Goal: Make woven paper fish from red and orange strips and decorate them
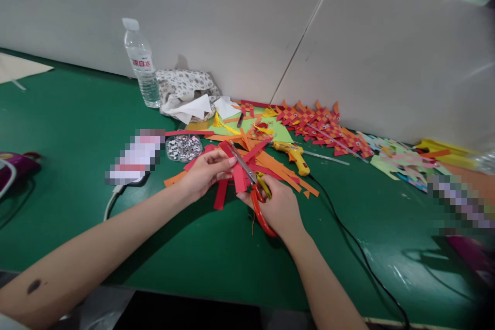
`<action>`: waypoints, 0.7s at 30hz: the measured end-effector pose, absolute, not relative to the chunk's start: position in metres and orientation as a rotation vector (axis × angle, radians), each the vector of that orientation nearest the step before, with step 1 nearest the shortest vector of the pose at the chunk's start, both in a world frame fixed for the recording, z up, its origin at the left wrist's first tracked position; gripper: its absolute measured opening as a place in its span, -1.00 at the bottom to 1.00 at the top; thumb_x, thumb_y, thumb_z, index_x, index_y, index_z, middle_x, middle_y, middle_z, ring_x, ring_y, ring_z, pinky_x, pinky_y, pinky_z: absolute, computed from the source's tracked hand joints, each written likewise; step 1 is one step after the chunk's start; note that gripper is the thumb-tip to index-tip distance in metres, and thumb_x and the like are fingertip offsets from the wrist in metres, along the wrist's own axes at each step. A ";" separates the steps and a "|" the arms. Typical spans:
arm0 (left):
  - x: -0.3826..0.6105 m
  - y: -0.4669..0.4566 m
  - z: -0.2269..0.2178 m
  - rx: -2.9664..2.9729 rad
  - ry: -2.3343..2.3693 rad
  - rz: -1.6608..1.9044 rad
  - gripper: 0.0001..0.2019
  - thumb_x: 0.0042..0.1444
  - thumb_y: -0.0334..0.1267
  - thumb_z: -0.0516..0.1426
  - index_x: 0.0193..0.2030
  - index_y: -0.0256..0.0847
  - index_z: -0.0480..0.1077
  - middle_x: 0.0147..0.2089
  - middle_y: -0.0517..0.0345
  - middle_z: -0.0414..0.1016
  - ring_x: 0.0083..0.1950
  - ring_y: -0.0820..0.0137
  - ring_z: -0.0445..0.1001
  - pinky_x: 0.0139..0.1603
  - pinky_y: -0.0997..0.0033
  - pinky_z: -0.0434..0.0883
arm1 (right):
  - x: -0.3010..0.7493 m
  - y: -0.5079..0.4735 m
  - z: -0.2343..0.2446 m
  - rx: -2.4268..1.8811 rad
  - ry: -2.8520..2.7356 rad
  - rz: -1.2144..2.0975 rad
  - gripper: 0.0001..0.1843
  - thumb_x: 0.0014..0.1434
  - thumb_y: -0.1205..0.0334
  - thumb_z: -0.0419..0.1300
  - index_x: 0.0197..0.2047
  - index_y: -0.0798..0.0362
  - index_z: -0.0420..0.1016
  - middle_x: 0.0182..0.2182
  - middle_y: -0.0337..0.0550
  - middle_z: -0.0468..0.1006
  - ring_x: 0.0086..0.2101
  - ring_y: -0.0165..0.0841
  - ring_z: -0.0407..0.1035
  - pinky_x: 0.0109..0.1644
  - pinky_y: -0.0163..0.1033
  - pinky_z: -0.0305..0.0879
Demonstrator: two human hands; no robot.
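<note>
My left hand pinches a red paper strip between thumb and fingers, above a heap of strips. A pair of scissors with red-orange handles is in my right hand, my fingers wrapped round the handles. Its metal blades point up and left, lying across the red strip near my left thumb. Whether the blades are fully closed I cannot make out. Orange paper strips and more red ones spread over the table beneath and behind both hands.
Behind the strips lies a yellow glue gun, its black cord running to the front right. A box of googly eyes, a phone, a water bottle and a tissue pouch stand left. Woven red-orange paper fish line the partition.
</note>
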State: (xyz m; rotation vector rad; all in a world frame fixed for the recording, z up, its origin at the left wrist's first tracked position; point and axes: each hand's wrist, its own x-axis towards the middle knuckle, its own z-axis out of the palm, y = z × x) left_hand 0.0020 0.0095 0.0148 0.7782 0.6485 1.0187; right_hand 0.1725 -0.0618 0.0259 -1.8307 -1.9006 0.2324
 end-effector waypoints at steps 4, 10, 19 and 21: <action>0.002 0.009 0.016 0.754 0.660 0.994 -0.76 -0.23 -0.28 0.38 -0.52 -0.25 0.40 -0.53 0.30 0.47 -0.55 0.62 0.42 -0.51 0.69 0.42 | 0.173 -0.062 0.025 -1.799 -1.912 0.193 -0.56 -0.03 -0.18 0.18 -0.52 -0.01 0.16 -0.61 -0.33 0.26 -0.58 -0.44 0.11 -0.48 -0.33 0.00; 0.002 0.009 0.017 0.729 0.658 0.979 -0.73 -0.25 -0.29 0.39 -0.53 -0.26 0.37 -0.56 0.33 0.44 -0.57 0.64 0.40 -0.53 0.70 0.41 | 0.174 -0.062 0.023 -1.778 -1.908 0.164 -0.54 -0.04 -0.16 0.20 -0.56 -0.01 0.09 -0.64 -0.35 0.21 -0.59 -0.45 0.08 -0.48 -0.34 -0.03; 0.002 0.010 0.016 0.816 0.721 1.005 -0.72 -0.22 -0.28 0.38 -0.51 -0.27 0.33 -0.53 0.34 0.43 -0.51 0.61 0.43 -0.46 0.64 0.44 | 0.174 -0.061 0.027 -1.685 -1.580 0.383 -0.51 -0.09 -0.08 0.28 -0.59 -0.01 0.05 -0.68 -0.42 0.05 -0.61 -0.50 -0.05 -0.55 -0.37 -0.04; 0.003 0.008 0.016 0.879 0.759 1.004 -0.72 -0.22 -0.30 0.37 -0.50 -0.27 0.33 -0.52 0.33 0.42 -0.50 0.60 0.43 -0.45 0.63 0.43 | 0.174 -0.061 0.028 -1.646 -1.472 0.538 -0.55 -0.11 -0.03 0.31 -0.57 0.00 0.11 -0.68 -0.42 0.10 -0.61 -0.50 -0.01 -0.55 -0.37 0.00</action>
